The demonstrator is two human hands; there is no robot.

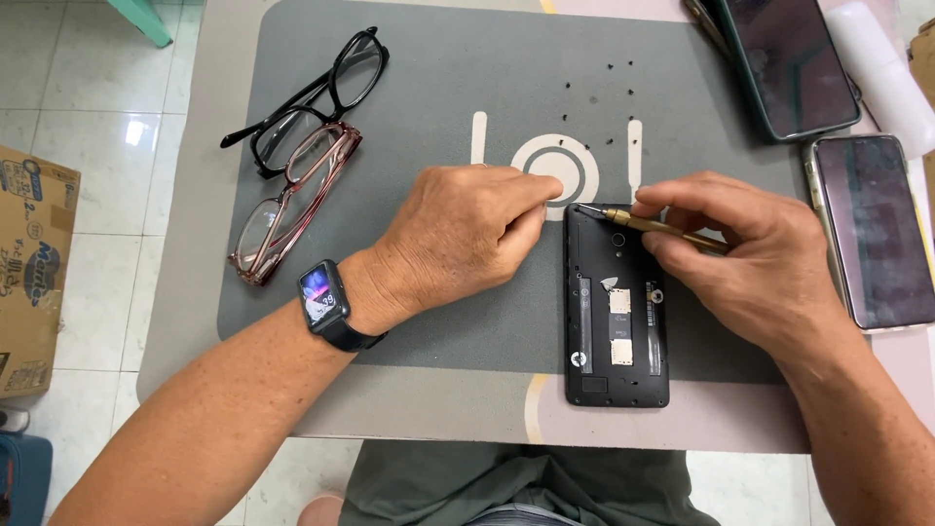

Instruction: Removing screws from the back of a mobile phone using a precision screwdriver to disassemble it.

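A black phone (616,312) with its back cover off lies face down on the grey work mat (438,97), card slots showing. My right hand (750,263) grips a thin brass screwdriver (662,226), its tip at the phone's top left corner. My left hand (467,234), with a smartwatch on the wrist, rests on the mat just left of the phone; its fingertips are pinched together beside that same corner. Whether it holds anything between them is too small to tell.
Several tiny black screws (609,93) lie on the mat's far side. Black glasses (312,97) and reddish glasses (292,200) sit at the left. Two phones (794,63) (872,229) lie at the right; a cardboard box (34,273) stands on the floor.
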